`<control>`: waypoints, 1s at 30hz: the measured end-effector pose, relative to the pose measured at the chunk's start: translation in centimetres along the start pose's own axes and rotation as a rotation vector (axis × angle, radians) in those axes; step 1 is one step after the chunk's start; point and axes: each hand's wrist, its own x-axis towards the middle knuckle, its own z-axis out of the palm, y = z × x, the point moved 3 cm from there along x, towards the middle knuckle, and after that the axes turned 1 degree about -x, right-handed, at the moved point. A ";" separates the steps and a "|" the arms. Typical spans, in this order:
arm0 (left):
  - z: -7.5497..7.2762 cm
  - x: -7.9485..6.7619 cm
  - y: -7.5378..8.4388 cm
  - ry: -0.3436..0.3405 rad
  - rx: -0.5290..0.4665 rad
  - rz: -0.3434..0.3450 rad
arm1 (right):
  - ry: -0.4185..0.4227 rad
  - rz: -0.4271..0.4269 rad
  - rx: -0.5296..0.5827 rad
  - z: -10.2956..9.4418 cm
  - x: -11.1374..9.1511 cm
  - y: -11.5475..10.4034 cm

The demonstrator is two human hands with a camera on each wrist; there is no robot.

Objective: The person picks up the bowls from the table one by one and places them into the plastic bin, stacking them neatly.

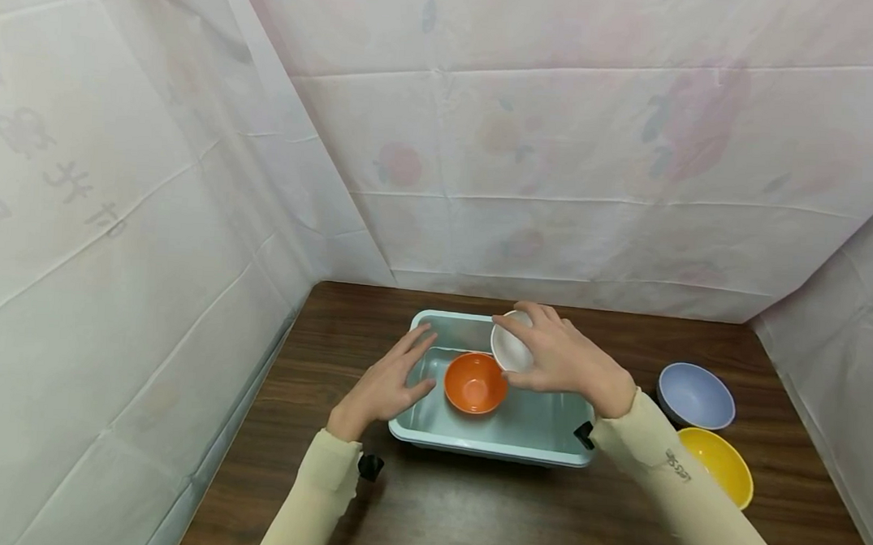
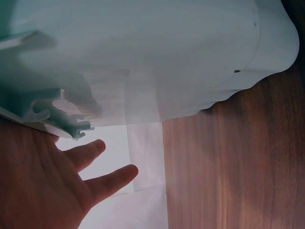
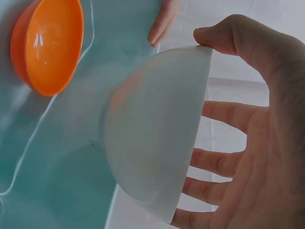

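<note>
My right hand (image 1: 561,351) grips a white bowl (image 1: 510,345) by its rim, thumb on one side and fingers on the other. In the right wrist view the bowl (image 3: 155,129) is tilted on its side above the light teal plastic bin (image 1: 540,423). An orange bowl (image 1: 475,383) stands upright inside the bin, just left of the white one. My left hand (image 1: 388,384) is spread over the bin's left edge, holding nothing. The left wrist view shows that hand (image 2: 52,176) beside the bin's outer wall (image 2: 143,62), fingers extended.
A periwinkle bowl (image 1: 696,396) and a yellow bowl (image 1: 721,464) stand on the dark wooden table (image 1: 470,510), right of the bin. White printed sheeting (image 1: 558,164) hangs behind the table and along both sides.
</note>
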 end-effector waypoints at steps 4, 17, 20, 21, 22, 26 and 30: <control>0.1 0.1 0.1 0.000 -0.004 0.005 | -0.014 -0.003 0.004 0.5 0.3 -0.1; 0.0 0.0 0.2 -0.004 0.000 -0.003 | -0.104 -0.037 -0.002 2.3 1.4 -0.6; 0.0 0.0 0.2 -0.016 -0.005 -0.010 | -0.127 -0.044 -0.014 2.8 1.6 -0.9; 0.0 0.1 0.2 -0.020 -0.007 -0.011 | -0.132 -0.048 -0.016 3.0 1.6 -1.0; -0.1 0.1 0.2 -0.024 -0.006 -0.012 | -0.136 -0.052 -0.019 3.2 1.7 -1.0; 0.0 0.2 0.2 -0.028 -0.002 -0.012 | -0.152 -0.054 -0.016 3.7 2.0 -1.2; 0.0 0.3 0.2 -0.026 -0.002 -0.013 | -0.175 -0.053 -0.002 4.2 2.2 -1.3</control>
